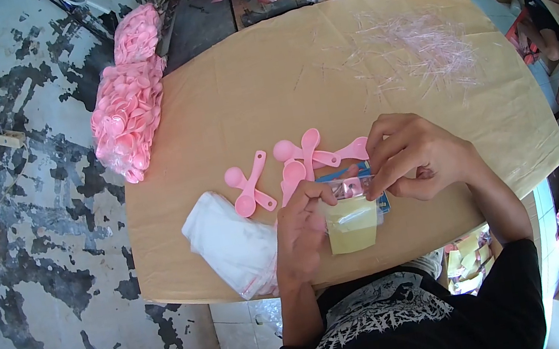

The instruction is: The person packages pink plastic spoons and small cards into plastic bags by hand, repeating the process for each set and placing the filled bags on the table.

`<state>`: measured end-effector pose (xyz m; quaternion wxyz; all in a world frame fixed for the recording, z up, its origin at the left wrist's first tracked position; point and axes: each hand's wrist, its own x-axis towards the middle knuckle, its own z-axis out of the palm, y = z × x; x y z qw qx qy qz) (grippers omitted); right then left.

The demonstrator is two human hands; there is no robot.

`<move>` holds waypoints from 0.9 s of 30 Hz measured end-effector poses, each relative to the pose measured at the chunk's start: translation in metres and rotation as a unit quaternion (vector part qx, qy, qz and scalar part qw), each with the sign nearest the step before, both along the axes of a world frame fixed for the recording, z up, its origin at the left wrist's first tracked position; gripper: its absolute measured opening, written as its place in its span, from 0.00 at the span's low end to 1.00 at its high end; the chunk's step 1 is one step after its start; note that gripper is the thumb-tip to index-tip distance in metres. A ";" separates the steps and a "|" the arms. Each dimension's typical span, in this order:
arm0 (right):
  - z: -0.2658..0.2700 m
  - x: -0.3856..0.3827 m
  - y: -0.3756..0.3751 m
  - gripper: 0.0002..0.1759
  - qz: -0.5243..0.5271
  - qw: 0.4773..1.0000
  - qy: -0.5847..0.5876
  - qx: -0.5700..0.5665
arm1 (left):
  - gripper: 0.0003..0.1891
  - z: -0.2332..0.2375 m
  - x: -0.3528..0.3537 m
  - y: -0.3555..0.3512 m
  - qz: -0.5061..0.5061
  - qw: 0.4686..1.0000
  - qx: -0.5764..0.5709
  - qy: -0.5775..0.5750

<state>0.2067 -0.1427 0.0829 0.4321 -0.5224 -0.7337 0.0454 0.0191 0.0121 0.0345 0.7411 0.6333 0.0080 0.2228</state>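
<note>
Clear pouch (353, 225) is gripped at its mouth by fingers of left hand (297, 234) and right hand (413, 156). It could be torn by uneven pull; pink spoons (292, 161) just beyond fingers could be knocked.

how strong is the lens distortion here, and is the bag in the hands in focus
Head view: strong fisheye, black corners, bowed edges on the table; even daylight, soft shadows; the small clear bag between left hand and right hand is sharp, faintly glossy.
</note>
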 end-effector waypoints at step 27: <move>0.000 -0.069 0.077 0.15 -0.047 0.973 -0.149 -0.170 | 0.16 -0.019 -0.135 0.045 0.272 0.817 0.474 0.184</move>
